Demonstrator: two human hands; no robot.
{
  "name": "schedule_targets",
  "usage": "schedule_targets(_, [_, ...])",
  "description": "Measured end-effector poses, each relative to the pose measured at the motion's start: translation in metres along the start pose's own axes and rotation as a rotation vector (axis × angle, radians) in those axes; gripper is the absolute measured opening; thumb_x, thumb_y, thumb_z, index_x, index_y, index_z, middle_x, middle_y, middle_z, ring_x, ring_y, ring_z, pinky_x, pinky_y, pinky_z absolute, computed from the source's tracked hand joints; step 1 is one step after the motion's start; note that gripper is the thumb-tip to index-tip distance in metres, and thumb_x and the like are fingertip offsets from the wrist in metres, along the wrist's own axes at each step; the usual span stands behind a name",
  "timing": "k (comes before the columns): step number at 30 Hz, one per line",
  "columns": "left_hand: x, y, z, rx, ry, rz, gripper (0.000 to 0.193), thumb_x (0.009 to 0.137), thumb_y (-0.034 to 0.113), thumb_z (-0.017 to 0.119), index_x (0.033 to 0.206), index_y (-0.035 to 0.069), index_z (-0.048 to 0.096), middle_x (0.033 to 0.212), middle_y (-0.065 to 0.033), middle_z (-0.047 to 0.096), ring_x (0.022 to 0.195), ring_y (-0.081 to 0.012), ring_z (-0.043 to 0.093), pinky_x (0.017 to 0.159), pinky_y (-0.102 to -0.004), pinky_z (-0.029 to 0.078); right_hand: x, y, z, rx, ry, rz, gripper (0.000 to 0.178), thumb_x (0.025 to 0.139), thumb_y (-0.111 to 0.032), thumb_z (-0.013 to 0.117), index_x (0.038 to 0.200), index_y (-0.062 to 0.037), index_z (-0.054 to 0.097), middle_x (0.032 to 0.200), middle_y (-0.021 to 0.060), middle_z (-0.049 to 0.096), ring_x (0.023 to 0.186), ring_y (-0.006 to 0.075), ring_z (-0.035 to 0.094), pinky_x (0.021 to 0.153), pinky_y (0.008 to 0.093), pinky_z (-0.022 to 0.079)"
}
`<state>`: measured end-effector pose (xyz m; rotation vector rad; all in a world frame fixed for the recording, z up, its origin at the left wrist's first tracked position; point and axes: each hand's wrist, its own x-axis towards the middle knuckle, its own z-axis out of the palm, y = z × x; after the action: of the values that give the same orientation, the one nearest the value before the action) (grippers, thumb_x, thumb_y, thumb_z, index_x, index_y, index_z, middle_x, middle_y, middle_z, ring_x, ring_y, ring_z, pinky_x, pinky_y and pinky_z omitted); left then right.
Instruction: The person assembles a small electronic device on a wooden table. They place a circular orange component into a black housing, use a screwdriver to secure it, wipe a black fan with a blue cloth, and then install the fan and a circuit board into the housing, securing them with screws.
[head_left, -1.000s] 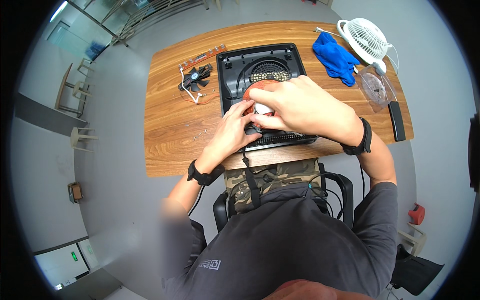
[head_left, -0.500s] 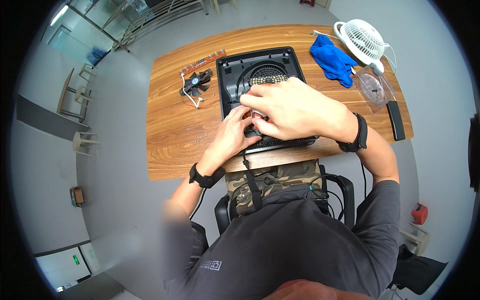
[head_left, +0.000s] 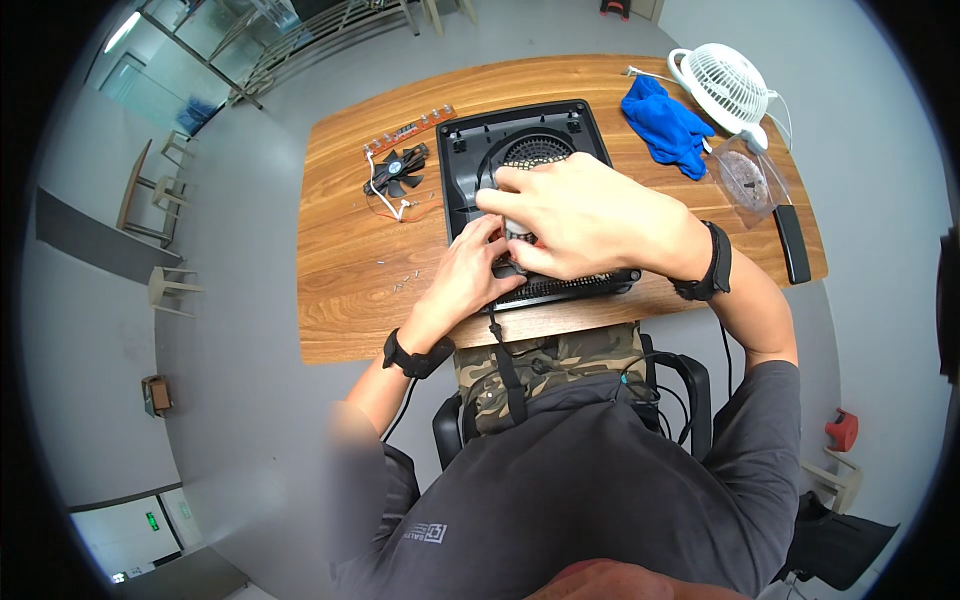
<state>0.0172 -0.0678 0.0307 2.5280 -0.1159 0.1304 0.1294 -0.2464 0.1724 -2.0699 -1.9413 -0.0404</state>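
Observation:
A black plastic appliance housing [head_left: 465, 165] with a round vent grille lies open side up on the table in front of me. My right hand [head_left: 575, 220] is over its middle, fingers curled around a small red-and-grey tool [head_left: 519, 231], mostly hidden by the hand. Close beside it, my left hand [head_left: 470, 262] reaches into the housing with thumb and fingers bent toward each other; whatever they pinch is hidden. Left of the housing lie a black cooling fan [head_left: 397, 172] with wires and an orange circuit strip [head_left: 408, 130].
Several small screws [head_left: 405, 280] are scattered on the wooden table [head_left: 350, 310]. To the right are a blue cloth [head_left: 662, 125], a white fan [head_left: 722, 85], a clear plastic bag [head_left: 745, 180] and a black bar-shaped object [head_left: 791, 245]. A black cord hangs at the near edge.
My right fingers have loosened and shifted slightly on the tool, showing less of its red part. My left hand stays nearly in place. The whole view has shifted slightly.

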Motion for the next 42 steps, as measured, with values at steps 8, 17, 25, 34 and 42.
schedule_targets(8, [-0.002, -0.002, 0.001, -0.023, -0.006, -0.012, 0.052, 0.071, 0.022, 0.089, 0.117, 0.006, 0.072, 0.138, -0.0125, 0.056, 0.134, -0.0340, 0.050, 0.111, -0.0456, 0.045, 0.003, -0.001, 0.008, -0.019, -0.065, -0.008, 0.032, 0.097, -0.034, 0.062, 0.101, -0.0028, 0.066, 0.086, 0.0159, 0.070, 0.078, 0.0343, 0.070, 0.066, 0.0442, 0.056])
schedule_targets(17, [-0.001, -0.004, 0.005, 0.014, 0.068, 0.077, 0.051, 0.071, 0.018, 0.087, 0.117, 0.004, 0.071, 0.133, -0.0150, 0.059, 0.131, -0.0354, 0.053, 0.110, -0.0462, 0.046, -0.003, -0.012, 0.001, -0.040, -0.028, 0.042, 0.027, 0.093, -0.025, 0.063, 0.106, -0.0013, 0.061, 0.084, 0.0172, 0.067, 0.080, 0.0340, 0.070, 0.066, 0.0441, 0.057])
schedule_targets(25, [-0.001, -0.004, 0.003, -0.001, -0.004, 0.028, 0.053, 0.071, 0.018, 0.087, 0.117, 0.003, 0.068, 0.135, -0.0151, 0.058, 0.134, -0.0361, 0.051, 0.111, -0.0462, 0.045, 0.001, -0.007, 0.002, 0.032, -0.145, -0.007, 0.031, 0.092, -0.029, 0.068, 0.104, -0.0010, 0.062, 0.088, 0.0157, 0.069, 0.084, 0.0355, 0.070, 0.072, 0.0437, 0.057])
schedule_targets(34, [-0.003, -0.006, 0.004, 0.018, 0.041, 0.064, 0.065, 0.070, 0.021, 0.089, 0.129, 0.004, 0.067, 0.142, -0.0137, 0.055, 0.137, -0.0344, 0.048, 0.114, -0.0445, 0.044, 0.004, -0.008, -0.002, -0.046, -0.161, 0.158, 0.034, 0.091, -0.032, 0.070, 0.101, -0.0001, 0.063, 0.091, 0.0158, 0.067, 0.077, 0.0361, 0.069, 0.071, 0.0435, 0.057])
schedule_targets(42, [-0.001, -0.001, -0.001, 0.012, -0.034, 0.022, 0.062, 0.070, 0.021, 0.090, 0.125, 0.004, 0.069, 0.139, -0.0129, 0.057, 0.136, -0.0343, 0.049, 0.114, -0.0451, 0.043, -0.008, -0.003, -0.004, 0.044, -0.139, -0.042, 0.034, 0.090, -0.015, 0.071, 0.119, -0.0016, 0.057, 0.114, 0.0169, 0.058, 0.092, 0.0367, 0.068, 0.077, 0.0449, 0.057])
